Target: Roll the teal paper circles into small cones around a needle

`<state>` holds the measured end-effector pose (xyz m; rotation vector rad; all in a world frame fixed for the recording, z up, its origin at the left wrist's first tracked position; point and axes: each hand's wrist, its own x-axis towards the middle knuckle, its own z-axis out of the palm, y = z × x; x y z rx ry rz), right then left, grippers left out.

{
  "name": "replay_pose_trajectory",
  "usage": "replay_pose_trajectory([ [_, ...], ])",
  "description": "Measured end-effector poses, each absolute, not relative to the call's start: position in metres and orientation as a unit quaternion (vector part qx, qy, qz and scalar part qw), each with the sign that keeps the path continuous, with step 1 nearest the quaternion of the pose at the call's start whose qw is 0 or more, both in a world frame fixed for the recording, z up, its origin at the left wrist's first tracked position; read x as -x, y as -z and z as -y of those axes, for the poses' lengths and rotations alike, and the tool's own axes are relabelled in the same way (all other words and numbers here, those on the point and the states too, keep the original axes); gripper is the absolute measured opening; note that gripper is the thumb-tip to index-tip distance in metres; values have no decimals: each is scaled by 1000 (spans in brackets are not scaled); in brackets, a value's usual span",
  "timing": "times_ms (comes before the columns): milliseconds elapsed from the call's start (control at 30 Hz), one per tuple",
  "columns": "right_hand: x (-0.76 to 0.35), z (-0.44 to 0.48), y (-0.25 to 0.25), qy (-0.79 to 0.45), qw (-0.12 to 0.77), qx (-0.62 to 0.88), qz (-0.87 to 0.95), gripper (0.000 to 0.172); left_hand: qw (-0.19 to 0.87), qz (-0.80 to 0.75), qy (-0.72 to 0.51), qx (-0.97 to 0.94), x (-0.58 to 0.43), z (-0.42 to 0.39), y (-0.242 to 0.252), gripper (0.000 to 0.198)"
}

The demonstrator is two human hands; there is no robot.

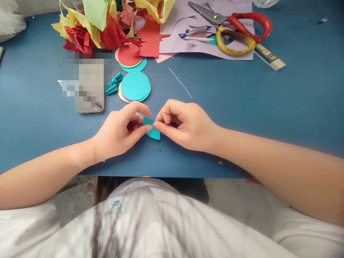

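Blue surface: scissors lie beyond and right of the turquoise disc stack, small rolled cones just left of it. Nearer the person than that stack, a turquoise paper piece is between both hands, neither clearly nearer; left hand and right hand pinch it narrowly, its long axis apparently slanting, one corner pointing away from the stack.

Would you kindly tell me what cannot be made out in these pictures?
All in the head view:
Turquoise paper piece: partly hidden by left hand and right hand.
Grey object: blurred by pixelation.
Clear object: cut off by top edge.
Lower circles: mostly covered by turquoise circle.
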<state>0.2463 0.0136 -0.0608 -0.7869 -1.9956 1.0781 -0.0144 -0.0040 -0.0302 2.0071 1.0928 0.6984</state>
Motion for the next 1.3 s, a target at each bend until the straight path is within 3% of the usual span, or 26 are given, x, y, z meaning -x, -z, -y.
replay_pose_trajectory([
  [133,-247,-18,70,-296,365,292,833,7,310,-457,-239,-799,16,0,31,30],
  [300,-251,-17,75,-112,346,239,900,19,237,-464,-203,-829,19,-1,33,38],
  [400,-253,-15,74,-96,318,234,914,24,203,-471,-209,-832,19,0,33,52],
  [667,-256,-10,61,-40,240,260,935,33,132,-511,-137,-838,23,3,29,38],
  [933,-256,-8,57,-81,199,305,928,24,115,-489,-113,-857,26,0,29,39],
  [1100,-257,-14,65,-101,232,298,920,22,155,-472,-159,-853,27,-3,36,32],
  [1233,-259,-14,64,-111,256,281,918,21,255,-469,-211,-819,27,-9,31,12],
  [1300,-259,-13,63,-120,276,278,912,19,301,-477,-244,-789,27,-11,28,18],
])
